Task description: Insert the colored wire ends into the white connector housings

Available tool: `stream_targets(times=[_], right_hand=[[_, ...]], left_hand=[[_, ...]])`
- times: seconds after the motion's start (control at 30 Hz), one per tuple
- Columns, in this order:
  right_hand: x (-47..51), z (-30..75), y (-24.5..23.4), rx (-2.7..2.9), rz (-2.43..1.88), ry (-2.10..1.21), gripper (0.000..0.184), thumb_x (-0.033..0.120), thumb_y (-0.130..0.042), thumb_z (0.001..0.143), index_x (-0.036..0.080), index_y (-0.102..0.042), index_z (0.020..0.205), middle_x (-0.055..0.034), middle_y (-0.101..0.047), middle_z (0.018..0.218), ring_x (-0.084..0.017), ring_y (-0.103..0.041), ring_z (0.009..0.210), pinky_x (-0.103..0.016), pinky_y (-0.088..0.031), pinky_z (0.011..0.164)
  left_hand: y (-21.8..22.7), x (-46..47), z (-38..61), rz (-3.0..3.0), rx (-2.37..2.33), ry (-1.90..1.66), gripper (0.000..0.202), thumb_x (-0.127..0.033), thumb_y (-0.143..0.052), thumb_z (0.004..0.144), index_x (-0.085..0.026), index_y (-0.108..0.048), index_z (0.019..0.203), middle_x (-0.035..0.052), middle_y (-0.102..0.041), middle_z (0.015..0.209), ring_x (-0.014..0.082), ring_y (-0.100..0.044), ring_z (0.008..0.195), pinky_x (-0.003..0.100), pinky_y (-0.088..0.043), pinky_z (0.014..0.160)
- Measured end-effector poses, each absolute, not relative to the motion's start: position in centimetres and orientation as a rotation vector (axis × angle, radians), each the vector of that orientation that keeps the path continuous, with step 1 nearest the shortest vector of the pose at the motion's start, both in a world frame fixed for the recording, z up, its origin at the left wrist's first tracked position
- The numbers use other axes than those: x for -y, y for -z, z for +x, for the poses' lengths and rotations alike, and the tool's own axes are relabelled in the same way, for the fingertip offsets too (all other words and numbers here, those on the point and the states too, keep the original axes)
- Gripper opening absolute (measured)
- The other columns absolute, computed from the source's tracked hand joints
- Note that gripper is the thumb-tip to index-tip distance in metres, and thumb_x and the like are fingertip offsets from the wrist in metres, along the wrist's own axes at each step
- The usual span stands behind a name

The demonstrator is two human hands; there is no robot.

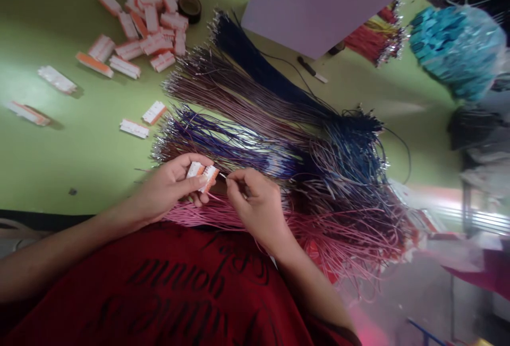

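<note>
Between the thumb and fingers of my left hand (171, 184) is a white and orange connector housing (209, 178), with a second housing (195, 170) right beside it in the same grip. My right hand (257, 202) pinches a thin wire (222, 175), its metal tip pointing at the right side of the held housing. Whether the tip touches the housing is too small to tell. A pink wire runs out from below the housings. Bundles of pink wires (358, 224), blue-purple wires (235, 138) and brown wires (239, 107) lie under and beyond my hands.
A heap of connector housings (151, 22) lies at the far left beside a roll of tape (189, 7). Single housings (134, 128) are scattered nearer. Dark blue wires (258, 64), a small knife (312, 69), a purple box (319, 6) and a bag of turquoise pieces (456, 48) are farther back.
</note>
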State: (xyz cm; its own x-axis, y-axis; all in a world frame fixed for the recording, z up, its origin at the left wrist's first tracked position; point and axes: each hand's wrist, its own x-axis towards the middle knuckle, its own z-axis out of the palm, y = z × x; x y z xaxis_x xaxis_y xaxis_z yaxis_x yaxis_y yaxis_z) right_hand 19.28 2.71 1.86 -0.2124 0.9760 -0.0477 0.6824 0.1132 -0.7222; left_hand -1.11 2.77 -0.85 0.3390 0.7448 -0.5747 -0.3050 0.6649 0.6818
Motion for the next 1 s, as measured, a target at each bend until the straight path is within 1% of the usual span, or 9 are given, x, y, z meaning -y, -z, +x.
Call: stream_targets(times=[0.1, 0.23, 0.3, 0.47, 0.63, 0.77, 0.87, 1.0], right_hand=[[-2.7, 19.2, -1.7, 2.017, -1.601, -0.826, 0.017, 0.015, -0.060, 0.093, 0.023, -0.072, 0.083, -0.0013, -0.076, 0.076, -0.014, -0.063, 0.065, -0.026, -0.047, 0.066], [-2.7, 19.1, -1.8, 2.084, -1.586, -0.775, 0.020, 0.011, -0.060, 0.091, 0.023, -0.069, 0.078, -0.0003, -0.074, 0.074, -0.014, -0.063, 0.064, -0.026, -0.045, 0.065], [-2.7, 19.0, -1.8, 2.128, -1.586, -0.754, 0.023, 0.010, -0.059, 0.093, 0.023, -0.067, 0.076, -0.0006, -0.074, 0.073, -0.014, -0.065, 0.065, -0.026, -0.046, 0.066], [-2.8, 18.7, -1.2, 2.178, -1.546, -0.755, 0.027, 0.015, -0.055, 0.101, 0.023, -0.069, 0.080, -0.0030, -0.076, 0.077, -0.016, -0.068, 0.070, -0.026, -0.049, 0.069], [-2.6, 18.8, -0.6, 2.065, -1.531, -0.832, 0.020, 0.015, -0.056, 0.099, 0.022, -0.071, 0.089, -0.0025, -0.076, 0.079, -0.015, -0.066, 0.068, -0.025, -0.050, 0.068], [-2.5, 18.8, -0.4, 2.081, -1.546, -0.827, 0.022, 0.018, -0.054, 0.102, 0.022, -0.069, 0.086, -0.0022, -0.073, 0.075, -0.015, -0.063, 0.065, -0.025, -0.049, 0.066], [-2.3, 18.7, -0.4, 2.043, -1.535, -0.849, 0.023, 0.020, -0.053, 0.103, 0.022, -0.069, 0.086, -0.0032, -0.075, 0.077, -0.015, -0.065, 0.066, -0.026, -0.049, 0.066], [-1.8, 18.6, -0.7, 1.997, -1.542, -0.884, 0.021, 0.020, -0.055, 0.102, 0.023, -0.069, 0.087, -0.0017, -0.075, 0.078, -0.014, -0.064, 0.066, -0.025, -0.049, 0.066]], left_hand=[[0.7, -2.8, -1.0, 0.532, -1.020, -0.710, 0.043, -0.034, -0.090, 0.078, -0.021, -0.062, 0.109, -0.0018, -0.077, 0.075, 0.0159, -0.072, 0.060, 0.025, -0.054, 0.055], [0.8, -2.9, -0.8, 0.598, -1.043, -0.668, 0.039, -0.033, -0.087, 0.080, -0.022, -0.062, 0.107, -0.0035, -0.074, 0.068, 0.0167, -0.071, 0.058, 0.026, -0.053, 0.053], [0.9, -2.9, -0.8, 0.631, -1.051, -0.648, 0.039, -0.034, -0.087, 0.080, -0.022, -0.062, 0.107, -0.0043, -0.073, 0.065, 0.0177, -0.072, 0.058, 0.028, -0.054, 0.054], [0.9, -2.9, -0.8, 0.647, -1.069, -0.617, 0.039, -0.033, -0.088, 0.078, -0.022, -0.062, 0.105, -0.0055, -0.071, 0.061, 0.0170, -0.070, 0.054, 0.028, -0.055, 0.053], [0.7, -2.9, -0.8, 0.585, -1.052, -0.655, 0.039, -0.032, -0.087, 0.077, -0.021, -0.062, 0.105, -0.0045, -0.073, 0.064, 0.0166, -0.070, 0.055, 0.027, -0.056, 0.053], [0.8, -2.9, -0.8, 0.632, -1.065, -0.623, 0.037, -0.032, -0.088, 0.078, -0.022, -0.063, 0.104, -0.0054, -0.071, 0.062, 0.0168, -0.069, 0.054, 0.028, -0.057, 0.054], [0.8, -2.7, -0.8, 0.671, -1.075, -0.617, 0.038, -0.036, -0.088, 0.078, -0.021, -0.065, 0.105, -0.0047, -0.071, 0.063, 0.0177, -0.070, 0.055, 0.029, -0.058, 0.055], [0.8, -2.4, -0.7, 0.684, -1.085, -0.628, 0.041, -0.038, -0.087, 0.078, -0.021, -0.065, 0.108, -0.0034, -0.072, 0.065, 0.0199, -0.073, 0.059, 0.031, -0.060, 0.057]])
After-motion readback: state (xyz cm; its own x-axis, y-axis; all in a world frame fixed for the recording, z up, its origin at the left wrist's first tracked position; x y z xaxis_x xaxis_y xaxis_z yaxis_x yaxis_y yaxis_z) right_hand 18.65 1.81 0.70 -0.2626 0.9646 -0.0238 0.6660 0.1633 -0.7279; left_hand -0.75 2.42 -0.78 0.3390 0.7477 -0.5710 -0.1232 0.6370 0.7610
